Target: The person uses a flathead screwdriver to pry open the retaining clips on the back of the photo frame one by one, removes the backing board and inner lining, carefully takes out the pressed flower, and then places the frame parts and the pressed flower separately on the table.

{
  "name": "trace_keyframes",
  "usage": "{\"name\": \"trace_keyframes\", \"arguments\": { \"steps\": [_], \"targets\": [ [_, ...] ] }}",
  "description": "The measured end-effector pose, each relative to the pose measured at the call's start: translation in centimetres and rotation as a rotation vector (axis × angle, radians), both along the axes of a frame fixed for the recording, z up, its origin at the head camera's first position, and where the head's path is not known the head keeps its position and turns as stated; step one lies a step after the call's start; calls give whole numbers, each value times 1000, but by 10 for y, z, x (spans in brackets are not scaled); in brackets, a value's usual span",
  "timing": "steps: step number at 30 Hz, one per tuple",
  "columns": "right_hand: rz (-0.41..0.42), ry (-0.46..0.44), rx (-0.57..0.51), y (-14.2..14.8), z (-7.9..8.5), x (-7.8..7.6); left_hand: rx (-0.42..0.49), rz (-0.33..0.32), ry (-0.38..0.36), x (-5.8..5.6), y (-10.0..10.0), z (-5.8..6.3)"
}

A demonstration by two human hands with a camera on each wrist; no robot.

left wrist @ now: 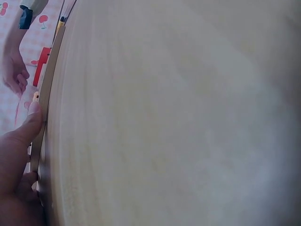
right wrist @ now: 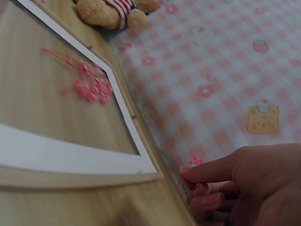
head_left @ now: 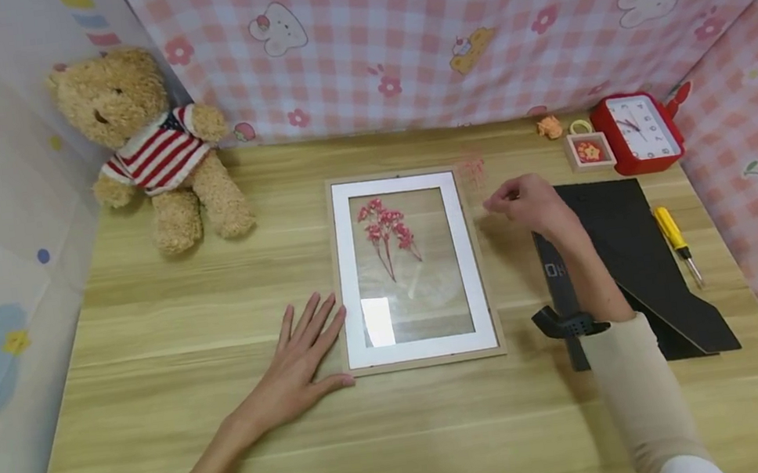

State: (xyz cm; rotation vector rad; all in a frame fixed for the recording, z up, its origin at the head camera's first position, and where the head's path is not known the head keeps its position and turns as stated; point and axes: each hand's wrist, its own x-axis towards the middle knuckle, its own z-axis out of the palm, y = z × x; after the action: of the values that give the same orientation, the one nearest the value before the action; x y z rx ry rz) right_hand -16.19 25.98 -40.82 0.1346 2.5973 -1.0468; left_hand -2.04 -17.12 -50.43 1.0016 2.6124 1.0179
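Observation:
A picture frame (head_left: 430,363) with a thin wooden rim and a white mat (head_left: 349,279) lies flat on the table. Pink dried flowers (head_left: 385,228) are arranged in the upper left of its window. My left hand (head_left: 302,364) rests on the table with fingers spread, fingertips and thumb at the frame's left edge. Beyond the frame's upper right corner, my right hand (head_left: 531,206) pinches a small sprig of pink dried flowers (right wrist: 195,160) between thumb and fingers. In the head view that sprig (head_left: 473,170) looks faint and blurred.
Black backing boards (head_left: 609,232) lie right of the frame, beneath my right forearm. Beside them is a yellow screwdriver (head_left: 671,228). A red clock (head_left: 643,133), a small wooden box (head_left: 590,152), a tape roll (head_left: 580,126) and an orange piece (head_left: 549,127) stand behind. A teddy bear (head_left: 159,153) sits back left.

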Motion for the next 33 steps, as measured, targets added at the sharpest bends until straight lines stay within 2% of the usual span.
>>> {"name": "trace_keyframes", "arguments": {
  "steps": [5,11,15,28,33],
  "targets": [
    [-18,-19,8,33,0,-21,-2,-3,12,0,1,0],
    [-37,-6,-6,70,-12,-51,-1,1,33,3,0,0],
    [-28,-40,32,88,-20,-64,-1,2,47,7,0,0],
    [28,-49,126,105,-25,-84,-11,-3,69,5,-2,-1],
    [30,13,185,105,-31,-85,-10,-5,65,4,-1,-1]
  ]
}}
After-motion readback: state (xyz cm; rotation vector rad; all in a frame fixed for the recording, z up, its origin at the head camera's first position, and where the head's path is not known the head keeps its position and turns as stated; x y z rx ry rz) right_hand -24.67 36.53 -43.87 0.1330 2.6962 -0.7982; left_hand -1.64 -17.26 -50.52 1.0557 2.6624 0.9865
